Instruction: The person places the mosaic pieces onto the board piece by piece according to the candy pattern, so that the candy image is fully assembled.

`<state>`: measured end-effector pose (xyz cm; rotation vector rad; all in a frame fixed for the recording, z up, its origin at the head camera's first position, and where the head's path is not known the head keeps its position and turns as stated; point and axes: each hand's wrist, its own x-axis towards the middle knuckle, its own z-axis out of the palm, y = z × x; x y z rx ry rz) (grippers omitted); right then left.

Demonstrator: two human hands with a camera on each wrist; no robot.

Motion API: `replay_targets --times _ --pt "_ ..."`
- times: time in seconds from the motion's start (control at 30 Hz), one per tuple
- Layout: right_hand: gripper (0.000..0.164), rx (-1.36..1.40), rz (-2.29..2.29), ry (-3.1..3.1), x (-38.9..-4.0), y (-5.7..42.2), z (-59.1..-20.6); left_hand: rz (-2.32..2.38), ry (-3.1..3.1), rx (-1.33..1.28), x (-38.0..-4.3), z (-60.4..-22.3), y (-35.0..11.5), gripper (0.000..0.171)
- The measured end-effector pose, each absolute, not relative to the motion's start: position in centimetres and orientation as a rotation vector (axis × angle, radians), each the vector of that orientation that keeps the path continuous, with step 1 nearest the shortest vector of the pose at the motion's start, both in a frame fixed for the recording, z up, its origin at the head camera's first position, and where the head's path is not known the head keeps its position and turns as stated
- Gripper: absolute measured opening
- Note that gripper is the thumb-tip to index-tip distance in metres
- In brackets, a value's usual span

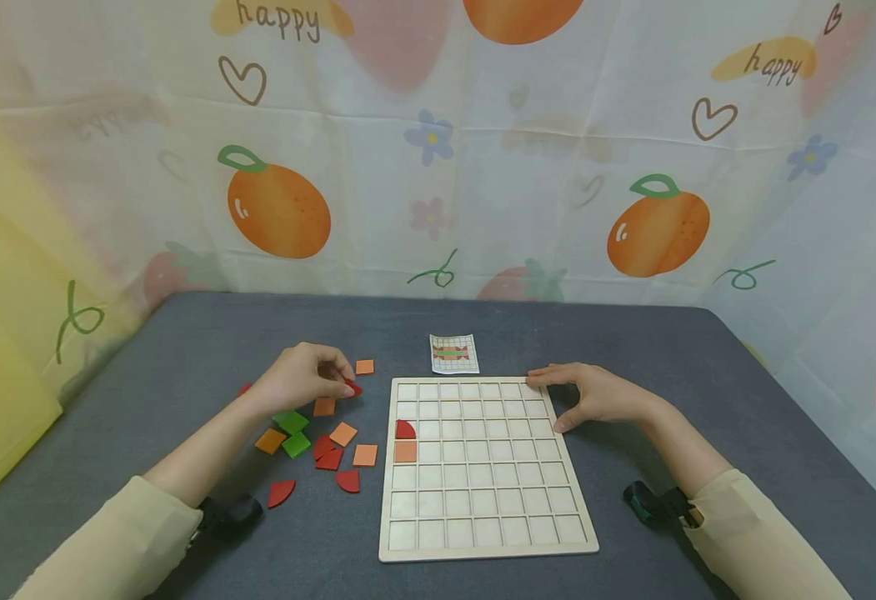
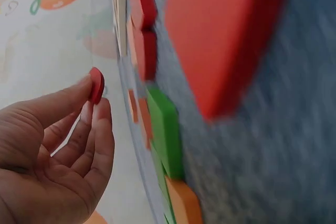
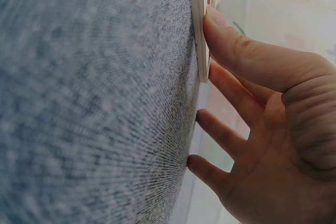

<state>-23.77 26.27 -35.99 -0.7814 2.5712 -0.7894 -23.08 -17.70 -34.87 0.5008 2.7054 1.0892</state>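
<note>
My left hand (image 1: 304,372) pinches a small red tile (image 2: 96,85) between thumb and fingertips; one edge of it looks curved. It hovers over loose tiles to the left of a pale wooden grid board (image 1: 488,553). On the board's left column sit a red quarter-circle tile (image 1: 405,430) and, just below it, an orange square tile (image 1: 405,452). At the board's far right corner rests my right hand (image 1: 603,393), thumb against the side edge and index finger by the top edge. In the right wrist view its other fingers spread down to the cloth.
Green tiles (image 1: 297,445), orange squares (image 1: 365,455) and red quarter-circles (image 1: 282,493) lie scattered left of the board. A small printed pattern card (image 1: 454,354) lies beyond the board's far edge. Behind the grey table (image 1: 558,333) hangs a patterned curtain (image 1: 377,150).
</note>
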Motion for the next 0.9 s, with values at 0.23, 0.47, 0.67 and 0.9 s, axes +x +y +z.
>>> replay_targets --times 0.23,0.47,0.67,0.9 --pt "0.078 -0.772 -0.787 2.573 -23.6 26.4 -35.9 1.102 2.605 0.581 -22.4 -34.7 -15.8 0.012" --pt "0.080 -0.747 -0.787 2.573 -23.8 26.4 -36.0 1.108 2.486 0.632 -21.2 -34.7 -13.8 0.010" --pt "0.079 -0.759 -0.780 2.578 -23.8 26.3 -36.1 1.094 2.419 0.688 -20.3 -34.8 -12.4 0.011" --pt "0.079 -0.746 -0.807 2.561 -23.7 26.4 -36.0 1.047 2.376 0.742 -19.4 -35.0 -11.5 0.010"
